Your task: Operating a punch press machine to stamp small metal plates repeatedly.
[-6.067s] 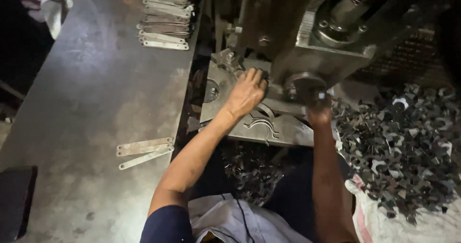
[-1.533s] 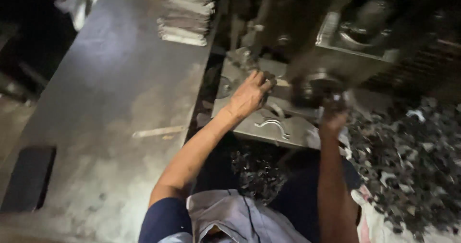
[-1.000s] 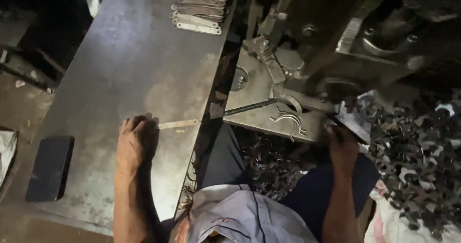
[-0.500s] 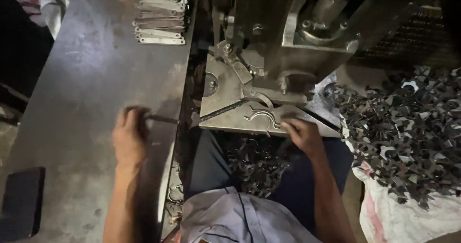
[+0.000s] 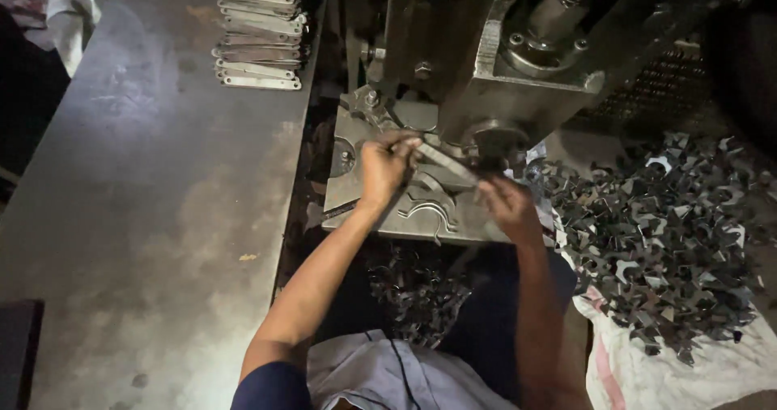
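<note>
Head view showed a flat metal strip held slantwise above the die plate of a heavy press machine, one end up at the left and the other running down toward the right under the round ram. The left hand was curled around the strip's upper end, fingers closed over it. The right hand met the lower end of the strip with its fingers bent about it, though how firmly it gripped could not be told from this angle. Both hands hovered just over the grey die plate, which carried a curved raised form near its front edge. To the right of the press lay a big heap of small dark metal offcuts, spilling onto a white cloth sack. More offcuts sat in the dark gap below the plate, near the person's lap. To the left stretched a long steel worktable, and at its far end rested a neat stack of similar metal strips. A pale rag hung at the table's far left corner
</note>
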